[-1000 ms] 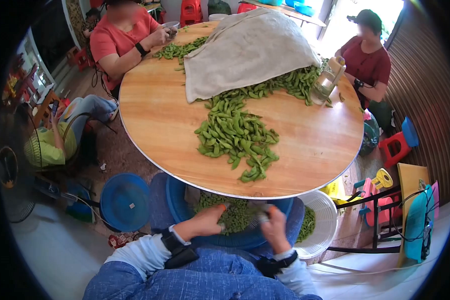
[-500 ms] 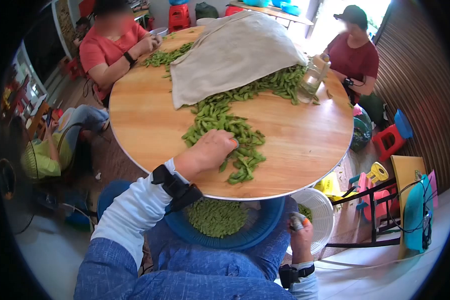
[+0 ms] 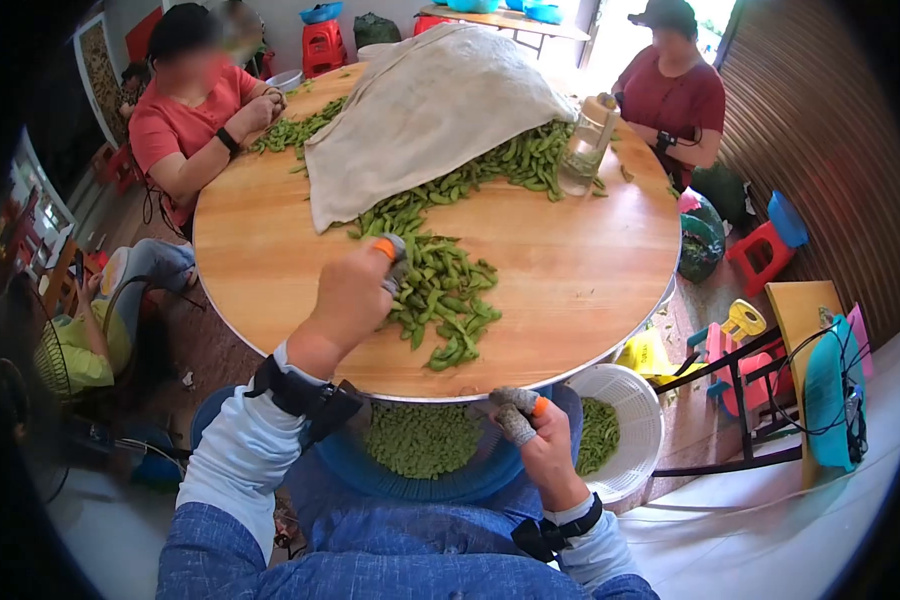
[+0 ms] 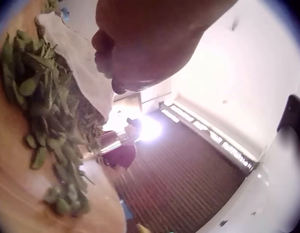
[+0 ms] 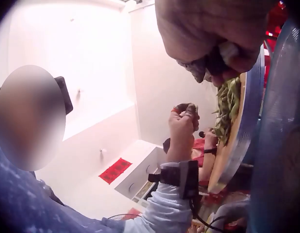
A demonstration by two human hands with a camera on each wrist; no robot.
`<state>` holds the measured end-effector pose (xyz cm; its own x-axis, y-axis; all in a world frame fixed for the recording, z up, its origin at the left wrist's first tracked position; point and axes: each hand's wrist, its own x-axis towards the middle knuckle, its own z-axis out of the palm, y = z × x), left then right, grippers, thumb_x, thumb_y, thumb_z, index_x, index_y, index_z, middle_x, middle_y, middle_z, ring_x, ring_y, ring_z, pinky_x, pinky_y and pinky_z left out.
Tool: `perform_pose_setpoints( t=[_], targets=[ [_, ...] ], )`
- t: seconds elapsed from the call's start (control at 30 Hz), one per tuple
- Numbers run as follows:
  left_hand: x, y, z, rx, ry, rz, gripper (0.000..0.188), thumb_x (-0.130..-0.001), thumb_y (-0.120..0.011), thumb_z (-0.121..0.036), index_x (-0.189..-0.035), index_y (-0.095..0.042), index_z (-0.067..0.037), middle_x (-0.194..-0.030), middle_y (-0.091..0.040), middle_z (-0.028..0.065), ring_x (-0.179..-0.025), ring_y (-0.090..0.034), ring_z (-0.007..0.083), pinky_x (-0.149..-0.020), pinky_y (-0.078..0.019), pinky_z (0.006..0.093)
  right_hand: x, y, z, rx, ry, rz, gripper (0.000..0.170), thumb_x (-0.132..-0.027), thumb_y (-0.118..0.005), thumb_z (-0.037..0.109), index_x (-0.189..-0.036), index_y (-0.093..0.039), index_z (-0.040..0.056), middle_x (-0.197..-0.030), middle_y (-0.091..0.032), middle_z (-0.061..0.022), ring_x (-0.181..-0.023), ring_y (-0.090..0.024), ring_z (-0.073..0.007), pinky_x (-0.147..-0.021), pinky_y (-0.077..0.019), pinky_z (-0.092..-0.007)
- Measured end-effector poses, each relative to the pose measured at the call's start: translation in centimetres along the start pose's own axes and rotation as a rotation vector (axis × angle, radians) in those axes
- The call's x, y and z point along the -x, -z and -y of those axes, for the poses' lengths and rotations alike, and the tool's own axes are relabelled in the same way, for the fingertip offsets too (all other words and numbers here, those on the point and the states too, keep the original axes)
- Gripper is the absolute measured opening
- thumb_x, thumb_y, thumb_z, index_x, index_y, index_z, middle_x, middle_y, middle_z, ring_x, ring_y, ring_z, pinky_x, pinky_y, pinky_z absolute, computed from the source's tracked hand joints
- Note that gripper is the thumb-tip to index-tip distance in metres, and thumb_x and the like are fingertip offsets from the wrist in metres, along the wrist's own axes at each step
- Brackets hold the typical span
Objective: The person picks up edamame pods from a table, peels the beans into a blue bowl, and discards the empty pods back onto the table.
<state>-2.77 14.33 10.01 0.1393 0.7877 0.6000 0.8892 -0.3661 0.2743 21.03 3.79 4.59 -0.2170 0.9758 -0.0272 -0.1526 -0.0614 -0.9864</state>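
In the head view, my left hand (image 3: 345, 300) is over the left side of the loose green pods (image 3: 455, 290), its grey-covered fingertips parted with nothing visible between them. My right hand (image 3: 552, 460) is by the table's near edge, finger and thumb close together; whether something small is between them I cannot tell. In the right wrist view the left hand (image 5: 183, 121) has its fingers bent, and the right hand (image 5: 213, 34) fills the top. Below the table edge a blue basin (image 3: 370, 478) holds shelled green beans (image 3: 422, 440).
A beige cloth (image 3: 435, 110) covers a larger pod heap on the round table (image 3: 570, 290). A clear bottle (image 3: 585, 150) stands to its right. A white basket (image 3: 642, 430) with green pieces is at lower right. Two people in red sit at the far sides.
My left hand first rose from the basin to the pods, then shifted left, its fingertips parting. My right hand went out to the basket side, then came back to the table edge.
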Motion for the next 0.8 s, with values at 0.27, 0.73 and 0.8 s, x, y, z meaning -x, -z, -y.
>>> perform_pose_setpoints(
  t=[0.27, 0.73, 0.8],
  targets=[
    [8.5, -0.7, -4.4, 1.263, 0.683, 0.21, 0.011, -0.082, -0.052, -0.009, -0.093, -0.052, -0.009, -0.076, -0.05, -0.0052, -0.065, -0.044, 0.003, -0.053, -0.0354, 0.0165, -1.1, -2.5, -0.1, -0.168, -0.156, 0.172, 0.02, -0.081, -0.053, 0.007, -0.099, -0.055, -0.0025, -0.089, -0.058, -0.0019, -0.082, -0.052, -0.0086, -0.074, -0.0418, -0.0224],
    [13.3, -0.4, -8.1, 1.566, 0.892, 0.217, 0.035, -0.082, -0.051, -0.005, -0.113, -0.036, -0.004, -0.089, -0.054, 0.0036, -0.069, -0.049, 0.0074, -0.055, -0.0377, 0.018, -0.3, -4.1, 1.3, -0.255, -0.235, 0.271, 0.016, -0.079, -0.058, 0.013, -0.093, -0.058, 0.0049, -0.083, -0.058, 0.0035, -0.07, -0.049, -0.0026, -0.06, -0.0377, -0.0166],
    [13.3, -0.5, -8.2, 1.521, 0.843, 0.188, 0.036, -0.081, -0.052, -0.004, -0.113, -0.036, -0.004, -0.089, -0.054, 0.0035, -0.069, -0.049, 0.007, -0.055, -0.0378, 0.0178, -0.3, -3.9, 1.2, -0.241, -0.238, 0.289, 0.019, -0.08, -0.057, 0.012, -0.096, -0.056, 0.003, -0.086, -0.059, 0.0011, -0.074, -0.051, -0.0049, -0.065, -0.0398, -0.0188]
  ],
)
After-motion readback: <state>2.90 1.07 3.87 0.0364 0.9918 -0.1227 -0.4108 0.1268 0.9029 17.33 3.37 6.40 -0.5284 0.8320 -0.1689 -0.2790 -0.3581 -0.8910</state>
